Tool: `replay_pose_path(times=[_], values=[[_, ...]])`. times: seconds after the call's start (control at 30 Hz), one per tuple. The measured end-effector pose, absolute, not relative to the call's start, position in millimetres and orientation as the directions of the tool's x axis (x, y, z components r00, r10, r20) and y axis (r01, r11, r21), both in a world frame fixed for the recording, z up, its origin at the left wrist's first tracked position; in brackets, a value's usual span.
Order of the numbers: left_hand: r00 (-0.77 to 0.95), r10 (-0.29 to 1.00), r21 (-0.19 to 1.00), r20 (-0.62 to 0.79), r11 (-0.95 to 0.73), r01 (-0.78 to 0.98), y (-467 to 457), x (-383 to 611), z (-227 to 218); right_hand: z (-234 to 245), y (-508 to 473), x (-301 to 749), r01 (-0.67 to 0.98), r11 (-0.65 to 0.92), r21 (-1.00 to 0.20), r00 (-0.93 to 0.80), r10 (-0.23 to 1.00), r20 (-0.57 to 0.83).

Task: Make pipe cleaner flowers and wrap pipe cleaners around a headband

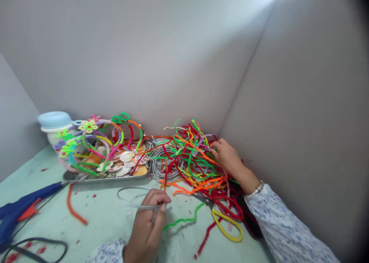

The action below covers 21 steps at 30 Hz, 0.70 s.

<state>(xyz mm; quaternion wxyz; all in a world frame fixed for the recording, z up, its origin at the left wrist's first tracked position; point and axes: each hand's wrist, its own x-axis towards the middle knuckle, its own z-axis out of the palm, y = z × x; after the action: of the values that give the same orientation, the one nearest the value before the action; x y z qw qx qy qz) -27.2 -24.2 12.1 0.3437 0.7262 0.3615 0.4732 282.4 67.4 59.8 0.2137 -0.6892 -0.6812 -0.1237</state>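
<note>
My left hand point(147, 226) is closed in a pinch on a thin grey headband hoop point(129, 198) that lies over the green table. My right hand point(226, 155) reaches into a tangled pile of coloured pipe cleaners point(193, 163) in the corner, fingers curled among the strands; whether it holds one I cannot make out. A loose green pipe cleaner point(184, 219) lies just right of my left hand.
A metal tray point(86, 176) holds decorated headbands point(95, 144) and paper shapes. Yellow-handled scissors point(225, 224) lie by the pile. A blue glue gun point(17, 211) and black cord are at the left. A lidded white container point(53, 125) stands behind. Grey walls enclose the corner.
</note>
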Motion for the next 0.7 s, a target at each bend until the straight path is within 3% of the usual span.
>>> replay_pose_path(times=[0.33,0.53,0.7], values=[[0.126,0.958,0.962,0.256,-0.265,0.062,-15,-27,14,62,73,295,0.94,0.085,-0.331,0.061,0.911,0.408],[0.087,0.973,0.975,0.214,-0.218,0.04,-14,-28,16,65,74,299,0.87,0.066,-0.489,0.109,0.941,0.32],[0.094,0.976,0.98,0.197,-0.2,0.024,-14,-26,14,67,77,298,0.837,0.105,-0.537,0.058,0.959,0.279]])
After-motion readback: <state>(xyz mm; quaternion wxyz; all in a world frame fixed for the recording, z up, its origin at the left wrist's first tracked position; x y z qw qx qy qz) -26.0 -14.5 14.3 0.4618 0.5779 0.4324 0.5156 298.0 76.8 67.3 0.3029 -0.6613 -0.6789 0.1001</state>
